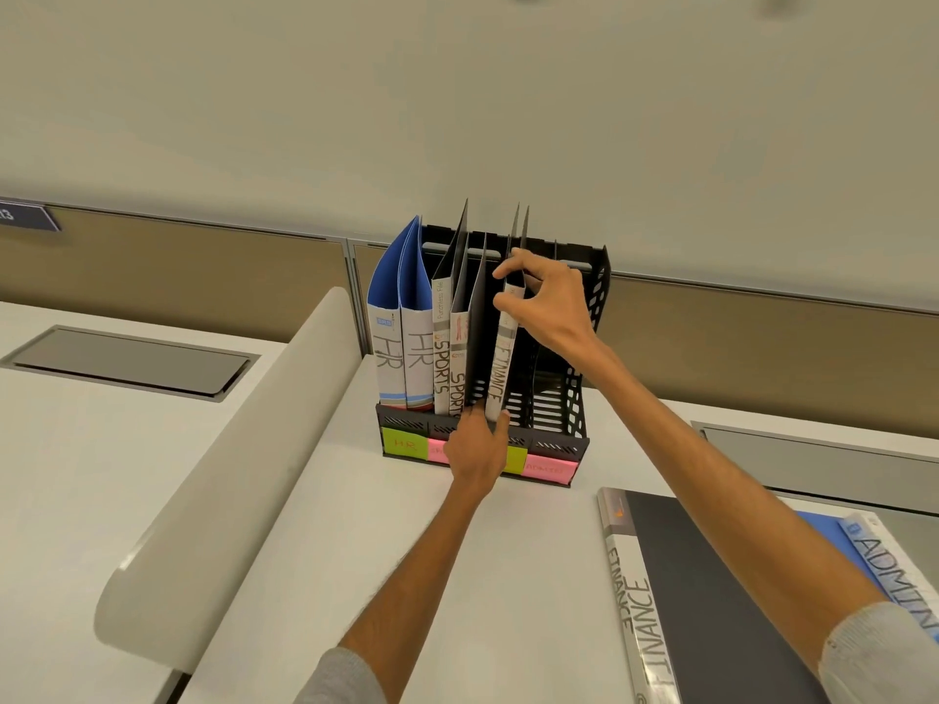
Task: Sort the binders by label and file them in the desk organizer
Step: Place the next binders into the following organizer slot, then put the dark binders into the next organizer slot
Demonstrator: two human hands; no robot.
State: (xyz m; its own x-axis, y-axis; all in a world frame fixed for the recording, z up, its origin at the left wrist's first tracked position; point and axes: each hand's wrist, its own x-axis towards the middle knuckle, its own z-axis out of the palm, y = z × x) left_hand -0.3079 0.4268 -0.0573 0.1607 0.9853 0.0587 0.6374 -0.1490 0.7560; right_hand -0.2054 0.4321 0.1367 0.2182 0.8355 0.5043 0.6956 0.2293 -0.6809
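Binder (500, 368) marked FINANCE stood in the third slot of the organizer (559, 444), its top pinched by the right grip (551, 302) to keep it upright. The left grip (475, 452), fingers straight, touched its foot, likely guiding it home. A second binder (711, 576) lay on the worktop (406, 525).

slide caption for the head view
Right hand holds a FINANCE binder upright in the desk organizer; left hand touches its base

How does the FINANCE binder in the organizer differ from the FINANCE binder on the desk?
The FINANCE binder in the organizer stands upright; the FINANCE binder on the desk lies flat. The right hand pinches the first; no hand touches the second. Both have white spines lettered FINANCE.
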